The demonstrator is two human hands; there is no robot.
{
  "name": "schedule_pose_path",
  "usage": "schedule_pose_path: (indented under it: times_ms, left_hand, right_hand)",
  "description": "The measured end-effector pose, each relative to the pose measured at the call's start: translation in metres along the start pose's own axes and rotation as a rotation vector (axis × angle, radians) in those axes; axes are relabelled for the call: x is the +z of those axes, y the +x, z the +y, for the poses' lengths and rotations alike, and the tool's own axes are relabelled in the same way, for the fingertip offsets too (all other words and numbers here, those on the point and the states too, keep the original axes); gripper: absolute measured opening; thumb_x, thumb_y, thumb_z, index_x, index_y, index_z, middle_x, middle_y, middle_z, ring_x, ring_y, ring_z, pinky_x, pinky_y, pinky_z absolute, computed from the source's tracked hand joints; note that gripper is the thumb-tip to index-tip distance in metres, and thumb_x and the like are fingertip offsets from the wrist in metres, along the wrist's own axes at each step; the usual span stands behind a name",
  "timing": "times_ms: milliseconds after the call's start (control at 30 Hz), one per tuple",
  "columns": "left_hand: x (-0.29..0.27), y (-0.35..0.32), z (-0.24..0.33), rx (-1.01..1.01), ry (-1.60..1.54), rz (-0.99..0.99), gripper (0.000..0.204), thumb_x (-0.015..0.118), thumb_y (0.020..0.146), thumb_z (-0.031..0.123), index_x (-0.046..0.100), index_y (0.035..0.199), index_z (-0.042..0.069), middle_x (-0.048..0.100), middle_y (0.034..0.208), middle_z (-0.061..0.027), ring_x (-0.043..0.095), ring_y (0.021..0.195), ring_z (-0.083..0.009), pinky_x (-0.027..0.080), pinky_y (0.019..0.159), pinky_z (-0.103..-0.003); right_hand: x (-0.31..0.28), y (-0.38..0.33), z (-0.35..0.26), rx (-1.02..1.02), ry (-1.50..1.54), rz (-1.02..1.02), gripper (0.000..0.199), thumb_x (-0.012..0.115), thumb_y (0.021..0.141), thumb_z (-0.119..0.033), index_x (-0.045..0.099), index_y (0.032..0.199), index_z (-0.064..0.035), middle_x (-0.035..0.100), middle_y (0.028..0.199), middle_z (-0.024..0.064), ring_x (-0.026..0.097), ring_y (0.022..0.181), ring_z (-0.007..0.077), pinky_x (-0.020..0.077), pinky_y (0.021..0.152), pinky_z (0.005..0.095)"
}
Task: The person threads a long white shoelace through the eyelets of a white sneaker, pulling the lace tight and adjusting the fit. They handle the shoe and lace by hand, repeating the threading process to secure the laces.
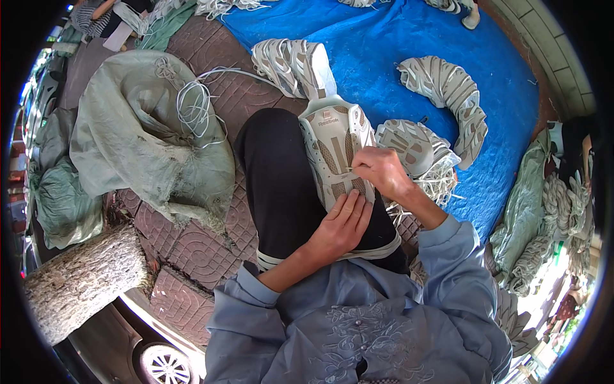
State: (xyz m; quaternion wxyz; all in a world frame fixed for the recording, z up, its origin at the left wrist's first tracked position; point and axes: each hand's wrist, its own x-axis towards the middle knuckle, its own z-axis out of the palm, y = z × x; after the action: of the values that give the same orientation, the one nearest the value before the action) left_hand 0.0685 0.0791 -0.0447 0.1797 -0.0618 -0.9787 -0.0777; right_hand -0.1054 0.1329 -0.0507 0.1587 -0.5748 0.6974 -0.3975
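Observation:
A white shoe upper (330, 137) with tan mesh panels lies flat across my dark-trousered thigh, its heel end pointing away from me. My left hand (341, 225) holds its near end, with the fingers stretched side by side over the surface; the thumb is hidden. Over the right row of eyelets, my right hand (382, 173) is closed in a pinch. Whatever sits between those fingertips is too small to make out. Touching the upper's far end is a stack of nested uppers (291, 64). Just right of my right hand lies another upper (406, 146) beside shredded pale strands (438, 185).
A curved row of nested uppers (451, 96) rests on a blue tarp (377, 51). Left of my leg slumps a pale green sack (128, 121) with a loose coil of white cord (195, 109). A rough stone block (86, 281) lies lower left, near a parked car (121, 339).

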Motion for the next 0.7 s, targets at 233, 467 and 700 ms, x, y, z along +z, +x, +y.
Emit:
schedule_pose_path:
  times_ms: [233, 467, 700]
  left_hand:
    - [0.001, 0.001, 0.001, -0.018, -0.024, 0.004, 0.038, 0.05, 0.071, 0.011, 0.053, 0.106, -0.002, 0.054, 0.106, -0.0171, 0.048, 0.108, -0.0317, 0.038, 0.092, -0.041]
    - [0.003, 0.003, 0.003, -0.037, -0.007, -0.013, 0.04, 0.05, 0.071, 0.012, 0.053, 0.108, -0.002, 0.053, 0.11, -0.0174, 0.047, 0.109, -0.0307, 0.037, 0.092, -0.041]
    - [0.001, 0.002, 0.001, -0.028, -0.027, -0.013, 0.039, 0.05, 0.071, 0.012, 0.053, 0.108, -0.002, 0.053, 0.109, -0.0168, 0.048, 0.109, -0.03, 0.038, 0.092, -0.04]
  right_hand:
    - [0.003, -0.006, 0.002, -0.135, -0.37, -0.085, 0.003, 0.055, 0.065, -0.004, 0.052, 0.066, -0.0046, 0.047, 0.065, 0.0051, 0.053, 0.063, 0.0199, 0.0457, 0.051, 0.0315]
    - [0.005, 0.0, -0.015, -0.043, -0.535, -0.086, 0.006, 0.055, 0.065, -0.004, 0.05, 0.068, -0.0038, 0.049, 0.061, 0.0077, 0.056, 0.053, 0.0222, 0.0468, 0.045, 0.0318]
    - [0.005, 0.015, -0.021, -0.052, -0.676, -0.244, 0.006, 0.056, 0.062, -0.006, 0.052, 0.065, -0.0025, 0.054, 0.061, 0.0094, 0.059, 0.054, 0.0232, 0.048, 0.047, 0.0327]
